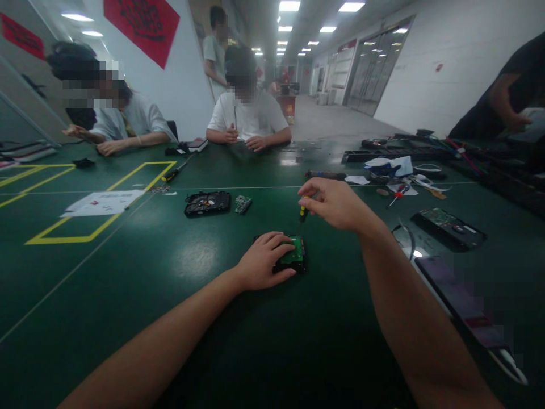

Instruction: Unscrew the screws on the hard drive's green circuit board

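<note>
A hard drive (pixel 299 254) with a green circuit board on top lies on the table in front of me. My left hand (pixel 269 258) grips it from the left, fingers spread over the board and thumb along the near edge. Above the drive's far right corner, my right hand (pixel 330 203) closes its fingers around a screwdriver (pixel 303 211) with a yellow and black handle. The screwdriver points down; whether its tip touches the drive I cannot tell. Beyond my left hand are an opened black drive casing (pixel 207 203) and a small loose circuit board (pixel 242 204).
The green table (pixel 128 318) has yellow tape outlines and a paper sheet (pixel 102 203) at left. On the right are another drive-like device (pixel 449 228), a red-handled screwdriver (pixel 398 194), cables and a dark tablet-like device (pixel 462 301). Two people sit across the table.
</note>
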Motion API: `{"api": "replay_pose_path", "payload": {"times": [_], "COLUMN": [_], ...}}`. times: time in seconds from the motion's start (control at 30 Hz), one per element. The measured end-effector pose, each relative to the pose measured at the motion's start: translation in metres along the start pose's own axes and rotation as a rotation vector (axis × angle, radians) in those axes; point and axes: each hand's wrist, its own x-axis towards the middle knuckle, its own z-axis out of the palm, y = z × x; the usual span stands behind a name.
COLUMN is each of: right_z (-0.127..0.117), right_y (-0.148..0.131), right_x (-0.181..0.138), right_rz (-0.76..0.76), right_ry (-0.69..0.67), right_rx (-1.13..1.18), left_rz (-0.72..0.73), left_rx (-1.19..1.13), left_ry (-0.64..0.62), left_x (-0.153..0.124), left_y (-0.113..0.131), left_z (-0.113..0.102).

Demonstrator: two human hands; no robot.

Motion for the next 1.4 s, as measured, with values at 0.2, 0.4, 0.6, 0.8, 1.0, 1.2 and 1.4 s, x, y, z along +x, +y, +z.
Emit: {"api": "replay_pose_path", "payload": {"times": [0.2,0.4,0.6,0.8,1.0,1.2,1.4], "right_z": [0.002,0.002,0.002,0.001,0.001,0.001,0.000], "right_y": [0.001,-0.001,-0.004,-0.004,-0.006,-0.005,-0.009], "right_x": [0.000,-0.001,0.001,0.008,0.008,0.002,0.001], "right_rz": [0.044,0.044,0.032,0.039,0.074,0.069,0.054], "right_ry": [0.016,-0.009,-0.016,-0.053,-0.057,-0.033,-0.042], "right_rx": [-0.004,0.045,0.012,-0.003,-0.020,0.023,0.007], "left_rz": [-0.006,0.001,0.009,0.001,0.001,0.000,0.009], "left_rx": [-0.001,0.001,0.009,0.011,0.007,0.006,-0.002], "left_ry": [-0.010,-0.012,-0.007,-0.011,-0.008,-0.001,0.010], "left_x": [0.000,0.000,0.000,0.000,0.000,-0.001,0.000], "left_y": [0.000,-0.001,-0.001,0.000,0.000,0.000,0.001], "left_z": [0.000,-0.001,0.000,-0.002,-0.002,-0.001,-0.001]}}
